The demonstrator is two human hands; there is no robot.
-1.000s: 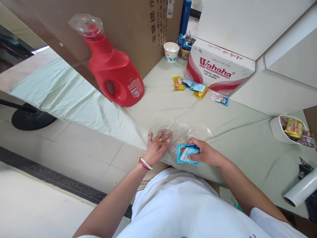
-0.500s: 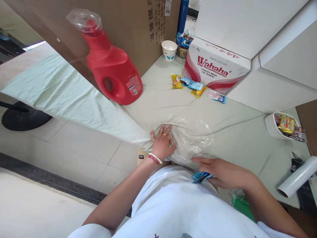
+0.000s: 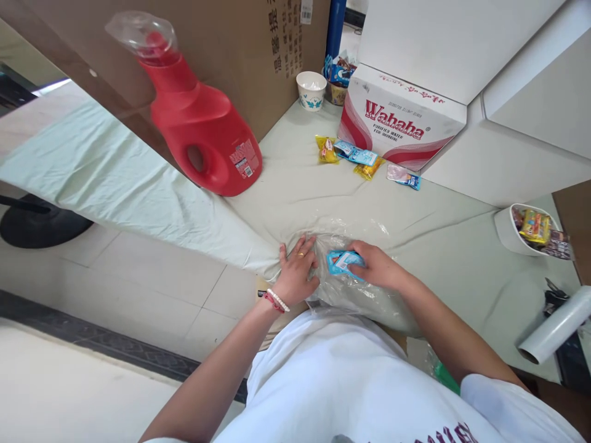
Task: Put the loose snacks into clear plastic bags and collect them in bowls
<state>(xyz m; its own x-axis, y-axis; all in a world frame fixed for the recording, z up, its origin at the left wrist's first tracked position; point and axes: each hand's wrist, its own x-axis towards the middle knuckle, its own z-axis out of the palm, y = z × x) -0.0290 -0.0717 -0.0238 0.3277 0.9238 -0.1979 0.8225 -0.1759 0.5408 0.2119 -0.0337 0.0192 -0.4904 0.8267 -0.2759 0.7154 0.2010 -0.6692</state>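
A sheet of clear plastic film [image 3: 369, 295] lies wrinkled along the table's near edge, close to my body. My left hand [image 3: 298, 267] rests flat with fingers spread on the left part of the film, a ring on one finger and bracelets at the wrist. Pinched in my right hand [image 3: 376, 264] is a small blue snack packet [image 3: 341, 263], held low over the film just right of my left hand. Whether the packet touches the film I cannot tell.
A red detergent bottle [image 3: 207, 135] stands at the left by a large cardboard box [image 3: 231, 49]. Several snack packets [image 3: 364, 157] lie before the Wahaha carton [image 3: 401, 120]. Paper cups [image 3: 311, 92] stand behind. To the right are a white snack tub [image 3: 508, 231] and a film roll [image 3: 554, 326].
My right hand has moved up and left from near my waist, bringing the blue packet over the plastic film. My left hand stays spread on the film, shifted slightly.
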